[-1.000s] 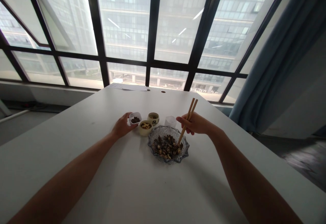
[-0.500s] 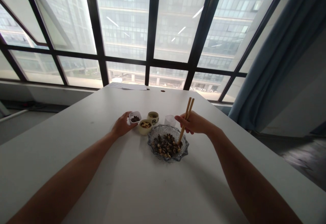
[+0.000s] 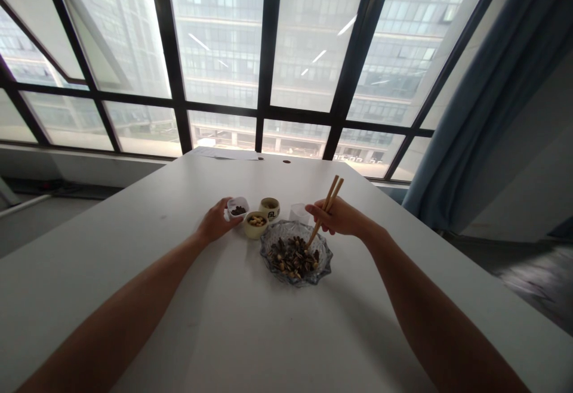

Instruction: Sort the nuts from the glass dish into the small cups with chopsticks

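My right hand (image 3: 335, 215) grips a pair of wooden chopsticks (image 3: 330, 197), their tips down among the sunflower seeds and nuts (image 3: 293, 257) in a scalloped glass bowl (image 3: 326, 269). My left hand (image 3: 215, 221) is closed around the side of a small white plastic cup (image 3: 232, 203) with dark pieces (image 3: 239, 210) inside. Right beside that cup stands a cream cup (image 3: 253, 232) holding pale nuts. A second cream cup (image 3: 274, 213), marked with a dark character, sits just behind it; its contents are hard to make out. Between this cup and my right hand is a clear plastic cup (image 3: 299, 212).
Everything stands on a white table (image 3: 215, 321). Sheets of paper (image 3: 228, 154) lie at its far edge, near a small dark round spot (image 3: 286, 161). Beyond are large framed windows (image 3: 299, 35), with a blue curtain (image 3: 470, 107) on the right.
The chopstick tips have shifted left within the bowl, from its right side toward the middle of the seeds, and the sticks lean more. My left hand stays at the white cup.
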Action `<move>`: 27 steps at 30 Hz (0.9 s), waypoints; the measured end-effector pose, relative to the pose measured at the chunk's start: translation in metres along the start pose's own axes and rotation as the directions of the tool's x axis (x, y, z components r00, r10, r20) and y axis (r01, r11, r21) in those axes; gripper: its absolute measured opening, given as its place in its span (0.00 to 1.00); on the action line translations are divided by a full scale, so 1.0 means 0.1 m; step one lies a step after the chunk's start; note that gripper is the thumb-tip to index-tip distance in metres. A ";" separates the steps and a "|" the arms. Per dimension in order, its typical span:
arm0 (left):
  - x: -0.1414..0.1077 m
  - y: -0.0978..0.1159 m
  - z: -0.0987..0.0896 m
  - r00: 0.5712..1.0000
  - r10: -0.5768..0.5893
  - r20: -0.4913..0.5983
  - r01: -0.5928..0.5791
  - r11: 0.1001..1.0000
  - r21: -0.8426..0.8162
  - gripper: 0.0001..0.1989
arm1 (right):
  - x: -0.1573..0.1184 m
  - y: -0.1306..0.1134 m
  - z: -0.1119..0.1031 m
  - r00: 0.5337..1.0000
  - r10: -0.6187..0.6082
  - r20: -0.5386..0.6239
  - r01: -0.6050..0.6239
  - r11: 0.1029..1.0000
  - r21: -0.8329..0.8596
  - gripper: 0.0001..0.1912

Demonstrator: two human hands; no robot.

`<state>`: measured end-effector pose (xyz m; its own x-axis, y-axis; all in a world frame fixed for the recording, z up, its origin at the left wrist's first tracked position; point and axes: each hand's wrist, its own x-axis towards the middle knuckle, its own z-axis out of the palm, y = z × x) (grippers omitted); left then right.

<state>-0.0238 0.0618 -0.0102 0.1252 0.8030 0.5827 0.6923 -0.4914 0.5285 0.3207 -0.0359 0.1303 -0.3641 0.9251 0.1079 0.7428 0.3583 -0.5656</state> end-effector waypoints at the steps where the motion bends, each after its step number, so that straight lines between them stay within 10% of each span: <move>1: 0.00 0.00 0.00 1.000 -0.006 0.002 0.006 1.000 -0.001 0.32 | 0.00 0.00 0.01 1.000 -0.005 -0.004 0.005 1.000 0.000 0.29; 27: 0.00 0.04 -0.02 0.995 -0.093 0.044 0.093 0.996 0.011 0.35 | -0.02 -0.10 0.04 0.997 -0.067 0.038 0.069 0.996 -0.054 0.26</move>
<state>-0.0223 0.0595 -0.0072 0.0913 0.8594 0.5031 0.7085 -0.4111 0.5736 0.3118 -0.0417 0.1324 -0.4337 0.8938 0.1143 0.7454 0.4271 -0.5118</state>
